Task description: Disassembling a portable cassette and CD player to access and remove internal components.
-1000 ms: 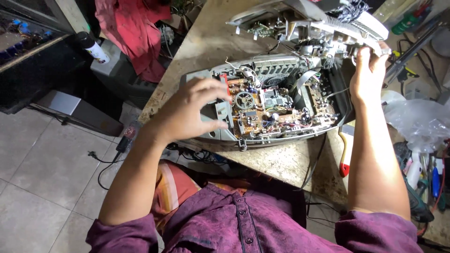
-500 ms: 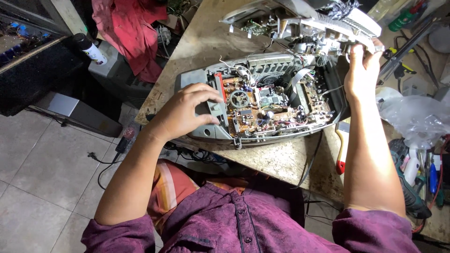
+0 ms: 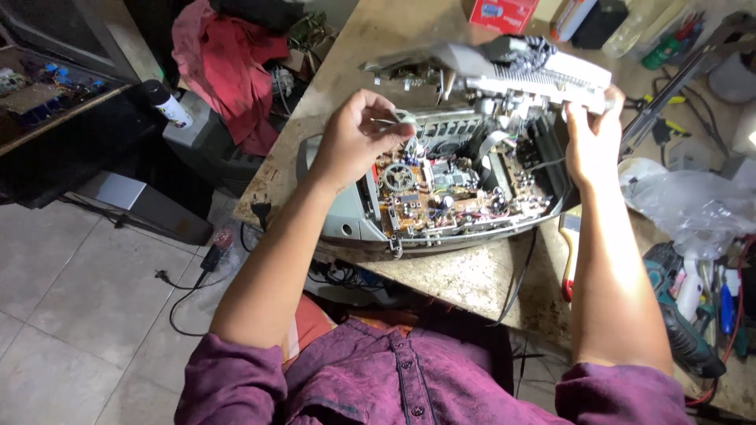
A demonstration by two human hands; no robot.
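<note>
An opened grey plastic radio-cassette casing (image 3: 346, 208) lies on its back on the mottled, worn stone worktop (image 3: 465, 275), its inside packed with a brown circuit board (image 3: 449, 201) studded with small components and one toothed grey gear wheel (image 3: 398, 178). The left hand (image 3: 354, 142) hovers over the casing's left end, thumb and fingertips pinched narrowly on a small pale part (image 3: 403, 118) (too small and blurred to say what it is). The right hand (image 3: 592, 142) is raised at the casing's far right corner, fingers closed on the end of the long grey ribbed plastic panel (image 3: 520, 75), which is tilted up above the casing with dark wires bunched along its top.

At the far edge of the worktop sits a red rectangular cardboard box (image 3: 502, 13) with a small blue patch on its face. A crumpled clear plastic bag (image 3: 693, 206) lies to the right, near a green and black power tool (image 3: 681, 330). A red-handled tool (image 3: 567, 260) rests just right of the casing. On the left, a red cloth (image 3: 224, 67) is heaped beside a black spray can with a white cap (image 3: 167, 104).
</note>
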